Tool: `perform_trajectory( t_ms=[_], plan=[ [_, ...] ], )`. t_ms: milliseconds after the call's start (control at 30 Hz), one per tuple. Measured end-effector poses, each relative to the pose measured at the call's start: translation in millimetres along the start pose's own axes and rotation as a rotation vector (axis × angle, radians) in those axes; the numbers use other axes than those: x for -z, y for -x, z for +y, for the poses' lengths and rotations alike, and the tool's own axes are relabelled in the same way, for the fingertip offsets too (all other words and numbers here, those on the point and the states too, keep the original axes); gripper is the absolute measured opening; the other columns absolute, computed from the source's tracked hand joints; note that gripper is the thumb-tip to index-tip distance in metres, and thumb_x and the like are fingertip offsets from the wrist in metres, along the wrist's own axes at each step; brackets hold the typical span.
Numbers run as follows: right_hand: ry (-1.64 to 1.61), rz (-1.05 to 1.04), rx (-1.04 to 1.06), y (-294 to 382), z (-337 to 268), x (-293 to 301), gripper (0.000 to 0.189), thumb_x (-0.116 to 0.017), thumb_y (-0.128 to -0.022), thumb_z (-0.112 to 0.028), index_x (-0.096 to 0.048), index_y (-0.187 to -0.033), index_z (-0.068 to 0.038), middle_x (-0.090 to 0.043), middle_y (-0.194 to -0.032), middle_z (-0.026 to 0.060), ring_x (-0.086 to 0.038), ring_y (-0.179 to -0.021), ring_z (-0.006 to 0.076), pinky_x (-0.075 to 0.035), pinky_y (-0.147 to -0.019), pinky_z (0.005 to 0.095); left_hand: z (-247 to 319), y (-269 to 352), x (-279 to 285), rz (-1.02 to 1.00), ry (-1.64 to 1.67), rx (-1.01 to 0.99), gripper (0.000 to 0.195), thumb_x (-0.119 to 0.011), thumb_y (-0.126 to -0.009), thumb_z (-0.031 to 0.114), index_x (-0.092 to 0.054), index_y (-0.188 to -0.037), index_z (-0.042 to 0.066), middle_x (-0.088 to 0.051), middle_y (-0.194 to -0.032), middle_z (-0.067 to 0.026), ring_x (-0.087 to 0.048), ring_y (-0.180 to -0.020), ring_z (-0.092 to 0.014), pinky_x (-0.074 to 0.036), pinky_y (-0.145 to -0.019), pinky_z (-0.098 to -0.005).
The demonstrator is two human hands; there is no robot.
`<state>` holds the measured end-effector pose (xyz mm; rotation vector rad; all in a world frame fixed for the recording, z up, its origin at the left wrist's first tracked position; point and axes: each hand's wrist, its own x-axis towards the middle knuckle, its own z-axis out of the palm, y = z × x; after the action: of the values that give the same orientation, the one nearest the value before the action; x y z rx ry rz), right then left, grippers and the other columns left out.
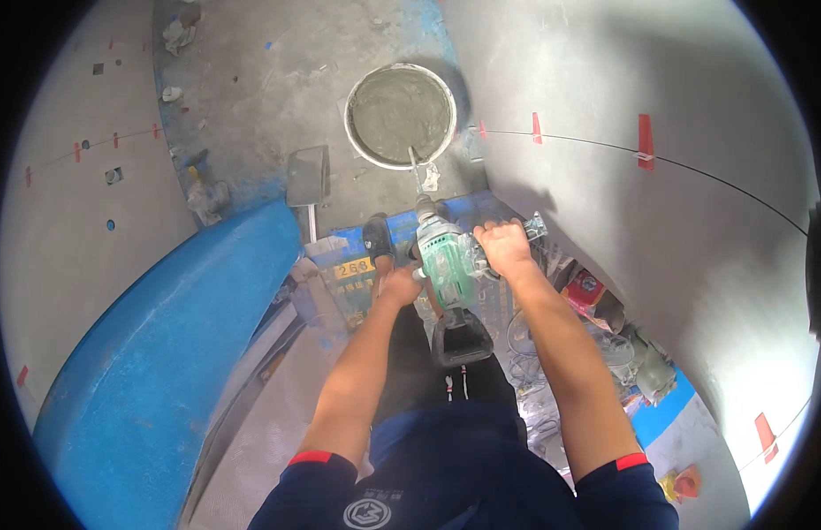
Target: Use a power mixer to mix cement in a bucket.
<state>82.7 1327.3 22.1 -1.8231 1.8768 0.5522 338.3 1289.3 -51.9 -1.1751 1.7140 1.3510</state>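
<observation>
Both my hands hold a green electric paddle mixer in front of my body. My left hand grips its left side, by the side handle. On the other side my right hand closes around the right handle, whose dusty end sticks out past the fingers. The black loop-shaped rear handle points back at my waist. From the chuck, a mixing shaft runs forward over the rim of a round bucket. Grey wet mortar fills much of the bucket; any paddle in it is hidden.
A grey flat scoop-like tool lies left of the bucket. A large blue sheet covers the left side. Along the right wall runs a dark line held by red tape. Bags and debris clutter its foot.
</observation>
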Motion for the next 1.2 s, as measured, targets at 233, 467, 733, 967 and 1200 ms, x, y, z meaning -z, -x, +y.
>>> perform_trajectory(
  t_ms=[233,467,733,967,1200],
  plan=[
    [-0.076,-0.015,-0.079,6,-27,-3,0.021,-0.062,-0.075,-0.012,-0.061,-0.096,-0.014,-0.066,-0.091,0.0051,-0.067,-0.086,0.0228,-0.048,-0.077,0.0414,-38,0,11,0.091,-0.063,-0.037,0.038,-0.064,-0.078,0.03,-0.063,-0.107,0.006,-0.064,-0.113,-0.0204,-0.06,-0.109,-0.036,-0.046,-0.095,-0.0462],
    [-0.281,-0.018,-0.178,19,-88,-16,0.02,-0.062,-0.077,-0.013,-0.059,-0.098,-0.012,-0.065,-0.091,0.0076,-0.068,-0.085,0.0265,-0.05,-0.074,0.042,-81,25,47,0.26,-0.34,-0.106,0.036,-0.063,-0.079,0.028,-0.063,-0.107,0.006,-0.066,-0.111,-0.0165,-0.061,-0.107,-0.035,-0.044,-0.094,-0.0467],
    [-0.325,0.047,-0.262,34,-144,-18,0.017,-0.063,-0.077,-0.014,-0.059,-0.094,-0.013,-0.067,-0.092,0.0067,-0.069,-0.08,0.0247,-0.049,-0.072,0.0402,-111,44,73,0.066,-0.392,-0.05,0.038,-0.058,-0.082,0.029,-0.062,-0.114,0.009,-0.063,-0.119,-0.0173,-0.058,-0.114,-0.033,-0.043,-0.094,-0.0507],
    [-0.34,0.159,-0.266,57,-153,-3,0.013,-0.063,-0.075,-0.016,-0.066,-0.086,-0.011,-0.066,-0.086,0.009,-0.063,-0.096,0.026,-0.053,-0.07,0.0383,-128,56,59,0.034,-0.417,-0.088,0.039,-0.06,-0.078,0.028,-0.064,-0.112,0.009,-0.064,-0.116,-0.0179,-0.059,-0.112,-0.035,-0.047,-0.093,-0.0493],
    [-0.338,0.133,-0.199,69,-135,17,0.03,-0.073,-0.065,-0.017,-0.061,-0.093,-0.013,-0.065,-0.093,0.0066,-0.067,-0.084,0.0239,-0.049,-0.075,0.0399,-109,65,61,-0.041,-0.338,-0.034,0.046,-0.063,-0.077,0.033,-0.063,-0.117,0.009,-0.064,-0.12,-0.0164,-0.059,-0.114,-0.034,-0.044,-0.096,-0.0487]
  ],
)
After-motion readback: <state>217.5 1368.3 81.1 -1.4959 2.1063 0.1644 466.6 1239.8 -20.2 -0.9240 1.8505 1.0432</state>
